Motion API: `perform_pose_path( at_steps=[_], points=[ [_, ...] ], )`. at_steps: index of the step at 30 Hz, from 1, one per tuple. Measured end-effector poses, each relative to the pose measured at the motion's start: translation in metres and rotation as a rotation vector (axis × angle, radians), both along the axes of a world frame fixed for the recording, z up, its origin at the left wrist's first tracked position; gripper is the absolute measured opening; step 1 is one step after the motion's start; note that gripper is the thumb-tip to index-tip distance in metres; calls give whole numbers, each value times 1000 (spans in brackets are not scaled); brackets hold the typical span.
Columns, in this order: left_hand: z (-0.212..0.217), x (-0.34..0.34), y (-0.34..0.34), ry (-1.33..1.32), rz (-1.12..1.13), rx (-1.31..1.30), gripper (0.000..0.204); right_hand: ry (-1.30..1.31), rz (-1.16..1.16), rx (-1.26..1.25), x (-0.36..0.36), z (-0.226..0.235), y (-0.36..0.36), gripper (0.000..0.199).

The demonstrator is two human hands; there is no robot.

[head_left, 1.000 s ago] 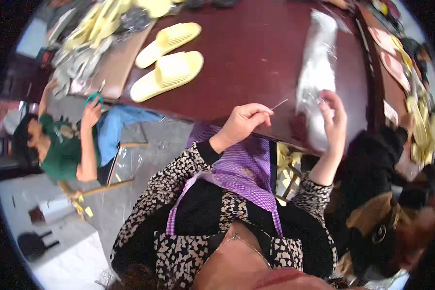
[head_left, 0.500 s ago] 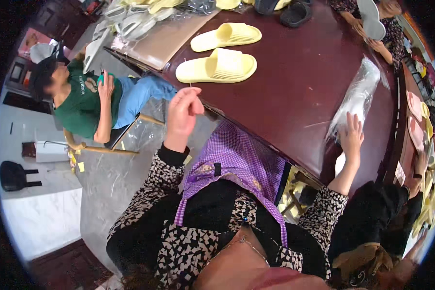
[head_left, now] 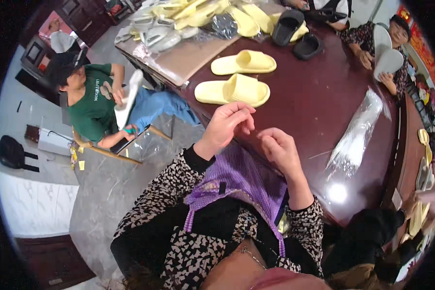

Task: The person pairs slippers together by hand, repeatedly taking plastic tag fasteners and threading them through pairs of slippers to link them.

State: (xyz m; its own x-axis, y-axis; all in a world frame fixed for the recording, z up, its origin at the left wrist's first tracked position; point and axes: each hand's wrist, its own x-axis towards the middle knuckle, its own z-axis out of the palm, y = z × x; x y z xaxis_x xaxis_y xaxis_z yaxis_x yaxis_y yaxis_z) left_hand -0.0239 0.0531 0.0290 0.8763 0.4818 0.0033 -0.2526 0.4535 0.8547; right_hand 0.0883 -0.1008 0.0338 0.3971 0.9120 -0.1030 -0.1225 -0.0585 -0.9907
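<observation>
My left hand is in front of the nearer yellow slipper, its fingers curled with the tips together. Close to its right is my right hand, also pinched, over the table's near edge. Whatever is in either hand is too thin or hidden to make out. A second yellow slipper lies just behind the first, toes pointing the same way. Off to the right on the table is a bundle of thin white strands in clear plastic.
Black slippers and a pile of yellow and pale slippers lie at the far side of the dark red table. A seated person in green holds a white slipper at left. Another person holds pale slippers at far right.
My right hand has left the strand bundle and come in beside my left hand. My left hand has moved right. The seated person's white slipper is lowered. The view has shifted.
</observation>
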Motion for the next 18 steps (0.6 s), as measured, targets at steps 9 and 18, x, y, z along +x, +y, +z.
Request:
perform_pose_path(
  at_steps=[9, 18],
  points=[
    [-51, 10, 158, 468, 367, 1802, 56, 263, -348, 270, 108, -23, -13, 11],
    [-36, 110, 202, 431, -72, 2000, 45, 408, -339, 307, 143, -57, -19, 11]
  ],
)
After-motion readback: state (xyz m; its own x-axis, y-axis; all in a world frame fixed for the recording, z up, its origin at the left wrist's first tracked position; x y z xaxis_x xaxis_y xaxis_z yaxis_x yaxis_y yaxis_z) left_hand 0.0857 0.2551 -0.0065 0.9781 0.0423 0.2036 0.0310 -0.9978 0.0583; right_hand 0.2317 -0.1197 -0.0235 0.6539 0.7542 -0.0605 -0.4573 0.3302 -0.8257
